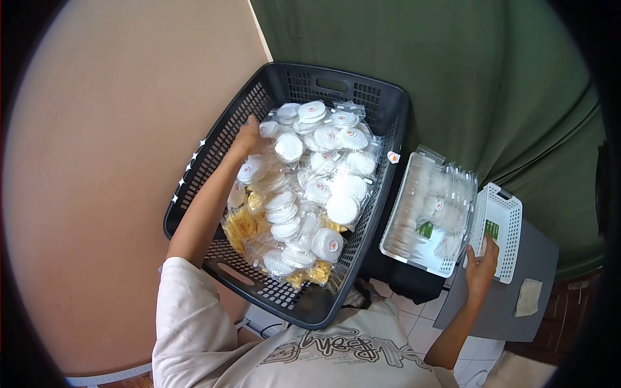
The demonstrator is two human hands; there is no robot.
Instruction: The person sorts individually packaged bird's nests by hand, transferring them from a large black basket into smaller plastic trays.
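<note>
My left hand (248, 137) reaches into a large black plastic basket (310, 315) along its left side. Its thumb and fingers close around a clear packet of white round pads (268, 129); the fingertips are partly hidden. Many similar packets, such as one with stacked white discs (289, 147), fill the basket, and yellow packets (240, 227) lie among them. At the right, my right hand (482, 265) grips the near-left wall of a small white basket (510, 223), thumb outside and fingers over the rim. A green label shows inside that basket.
Another white basket (446, 266) stands between, packed with upright rows of clear packets (440, 200). A grey surface (498, 310) with a beige patch (528, 297) lies under the small basket. A tan wall panel (110, 194) is left; a green curtain (453, 77) hangs behind.
</note>
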